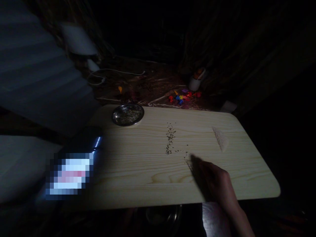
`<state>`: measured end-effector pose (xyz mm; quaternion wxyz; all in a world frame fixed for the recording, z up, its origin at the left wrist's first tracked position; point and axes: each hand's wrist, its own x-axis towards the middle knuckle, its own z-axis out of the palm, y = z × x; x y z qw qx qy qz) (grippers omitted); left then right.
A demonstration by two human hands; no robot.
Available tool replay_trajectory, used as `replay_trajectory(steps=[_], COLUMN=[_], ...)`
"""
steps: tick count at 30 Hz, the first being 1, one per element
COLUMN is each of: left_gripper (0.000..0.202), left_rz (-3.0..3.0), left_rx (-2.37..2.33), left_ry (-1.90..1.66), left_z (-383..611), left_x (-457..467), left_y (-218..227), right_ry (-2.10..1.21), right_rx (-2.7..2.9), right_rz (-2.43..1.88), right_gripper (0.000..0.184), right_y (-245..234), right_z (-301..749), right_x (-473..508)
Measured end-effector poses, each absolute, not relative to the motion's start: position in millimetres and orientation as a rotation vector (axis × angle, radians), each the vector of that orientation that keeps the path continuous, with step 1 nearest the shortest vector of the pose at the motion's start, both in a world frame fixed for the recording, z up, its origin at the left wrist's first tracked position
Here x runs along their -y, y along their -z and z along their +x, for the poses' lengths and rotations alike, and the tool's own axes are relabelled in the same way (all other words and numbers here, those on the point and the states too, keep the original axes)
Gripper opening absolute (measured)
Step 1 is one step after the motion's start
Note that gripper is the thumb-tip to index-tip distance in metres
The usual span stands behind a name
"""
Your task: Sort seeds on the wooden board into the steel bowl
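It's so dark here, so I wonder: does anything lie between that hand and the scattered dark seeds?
Nothing visible does. The right hand already lies beside the nearest seeds on bare table; the pale heap sits off to the right.

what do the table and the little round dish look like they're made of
The table looks like pale wood or a wood-print laminate: long grain lines and a knot swirl show, with a smooth, low-sheen finish. The dish looks like metal, probably steel: its rim glints grey and mirror-like in the light.
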<state>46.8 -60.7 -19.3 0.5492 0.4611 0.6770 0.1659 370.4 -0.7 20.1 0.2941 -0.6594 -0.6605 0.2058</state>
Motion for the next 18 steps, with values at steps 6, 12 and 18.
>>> replay_trajectory(steps=[6,12,18], left_gripper=[0.029,0.030,0.028], left_rz=[1.086,1.087,1.087], left_rx=[-1.614,-1.602,-1.616], left_ry=[-0.369,-0.368,-0.392], left_z=[45,43,41], left_x=[64,65,67], left_y=[20,20,21], right_ry=[-0.531,-0.580,-0.610], right_rx=[1.744,1.837,1.773], right_rz=[-1.775,-1.696,-1.725], right_gripper=[0.028,0.030,0.027], right_y=[-21,-27,-34], right_z=[372,362,358], right_x=[-3,-8,3])
